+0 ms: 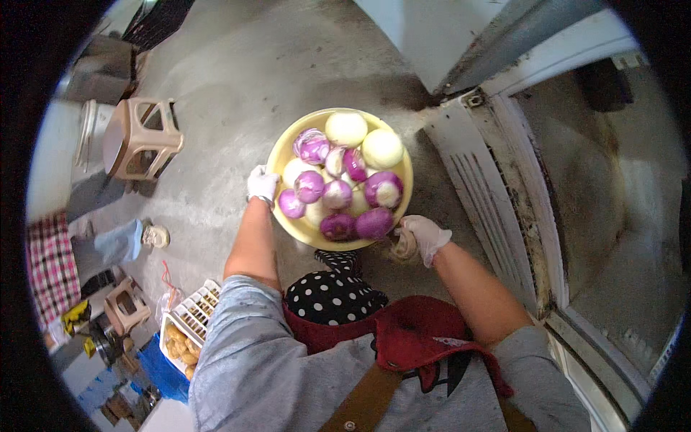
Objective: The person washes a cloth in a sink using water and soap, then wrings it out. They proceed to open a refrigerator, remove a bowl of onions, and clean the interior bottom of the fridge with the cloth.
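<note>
A round yellow plastic basin (296,229) is held out in front of my body, above the floor. Peeled purple onions (374,223) and larger pale, whitish onions (346,129) are heaped inside it. My left hand (262,183), in a white glove, grips the basin's left rim. On the lower right rim is my right hand (425,235), in a thin translucent glove; its fingertips are partly hidden at the basin's edge. Below the basin, a polka-dot garment (334,297) covers part of my legs.
A white metal cabinet with a slotted grille (480,178) and an open door (426,38) stands close on the right. To the left are a beige plastic stool (146,140), another person's shoe (155,236) and a white crate (205,299) holding potatoes (178,343).
</note>
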### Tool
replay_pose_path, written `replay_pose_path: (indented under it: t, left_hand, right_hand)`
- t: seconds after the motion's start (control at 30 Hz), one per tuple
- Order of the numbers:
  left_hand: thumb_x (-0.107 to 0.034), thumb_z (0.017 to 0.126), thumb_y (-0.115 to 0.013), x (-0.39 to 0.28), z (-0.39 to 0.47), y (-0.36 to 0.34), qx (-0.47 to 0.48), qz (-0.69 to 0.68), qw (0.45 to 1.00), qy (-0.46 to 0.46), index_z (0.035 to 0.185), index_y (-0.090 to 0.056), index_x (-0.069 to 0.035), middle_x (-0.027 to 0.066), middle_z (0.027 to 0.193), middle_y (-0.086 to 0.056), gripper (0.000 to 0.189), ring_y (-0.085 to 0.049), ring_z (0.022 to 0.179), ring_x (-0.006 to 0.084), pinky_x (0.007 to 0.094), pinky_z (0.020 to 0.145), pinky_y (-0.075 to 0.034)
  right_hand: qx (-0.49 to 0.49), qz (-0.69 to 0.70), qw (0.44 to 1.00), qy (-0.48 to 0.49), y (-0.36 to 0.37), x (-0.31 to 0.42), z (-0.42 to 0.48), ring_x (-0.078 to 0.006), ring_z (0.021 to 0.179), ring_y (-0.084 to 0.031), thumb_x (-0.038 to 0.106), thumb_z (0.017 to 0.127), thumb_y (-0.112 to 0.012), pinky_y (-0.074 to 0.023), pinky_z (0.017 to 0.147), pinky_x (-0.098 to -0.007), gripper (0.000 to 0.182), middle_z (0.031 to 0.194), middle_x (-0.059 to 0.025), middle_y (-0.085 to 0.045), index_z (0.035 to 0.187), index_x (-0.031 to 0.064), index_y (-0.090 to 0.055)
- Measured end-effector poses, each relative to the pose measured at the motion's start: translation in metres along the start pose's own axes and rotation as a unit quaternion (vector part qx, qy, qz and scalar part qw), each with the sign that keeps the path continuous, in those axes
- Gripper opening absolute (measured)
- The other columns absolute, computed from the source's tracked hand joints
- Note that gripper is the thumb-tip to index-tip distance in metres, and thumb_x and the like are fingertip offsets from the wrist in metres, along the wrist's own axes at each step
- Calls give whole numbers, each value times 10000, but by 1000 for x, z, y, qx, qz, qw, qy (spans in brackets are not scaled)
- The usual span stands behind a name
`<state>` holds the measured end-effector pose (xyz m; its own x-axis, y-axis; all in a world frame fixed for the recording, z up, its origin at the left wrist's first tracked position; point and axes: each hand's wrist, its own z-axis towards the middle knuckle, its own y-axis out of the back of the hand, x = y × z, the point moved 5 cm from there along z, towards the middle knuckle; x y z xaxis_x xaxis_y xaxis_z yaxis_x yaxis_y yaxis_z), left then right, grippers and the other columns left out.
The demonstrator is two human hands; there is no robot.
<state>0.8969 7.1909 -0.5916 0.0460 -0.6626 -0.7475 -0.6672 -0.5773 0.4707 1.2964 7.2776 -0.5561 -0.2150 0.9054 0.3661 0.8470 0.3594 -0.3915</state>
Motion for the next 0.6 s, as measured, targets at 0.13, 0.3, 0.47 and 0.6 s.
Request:
replay_pose_path:
  t: [0.13,0.3,0.47,0.6]
  left_hand:
    - [-32,677,-606,33,57,26,63,-1,996,68,963,-595,-25,93,826,-631,287,-583,701,205,334,647,-480]
    - [-56,772,-568,-40,62,-7,-60,220,966,-120,1211,-481,-15,155,1074,-586,450,-581,936,222,346,817,-471]
    - [-24,832,-539,-159,5,-61,104,-36,961,-252,1198,-493,14,122,1185,-538,370,-512,1087,193,300,963,-377]
    - [-55,805,-573,-307,-139,-137,233,-39,882,-408,1115,-552,-4,116,1062,-598,314,-561,992,184,306,873,-430]
  right_hand:
    - [-8,32,999,33,-37,55,-112,-182,875,-573,170,847,-534,-480,756,-308,301,920,-100,-599,1071,-32,-525]
    - [-12,9,968,250,-12,131,-277,-155,837,-550,369,854,-542,-449,743,-284,459,923,-65,-582,1100,-17,-511]
    - [-260,4,830,493,72,165,-440,-164,848,-481,311,849,-565,-410,765,-282,384,908,-45,-510,1101,27,-505]
    - [-486,138,551,664,111,189,-503,-207,973,-486,178,848,-520,-414,861,-339,383,1074,-111,-526,1191,17,-466]
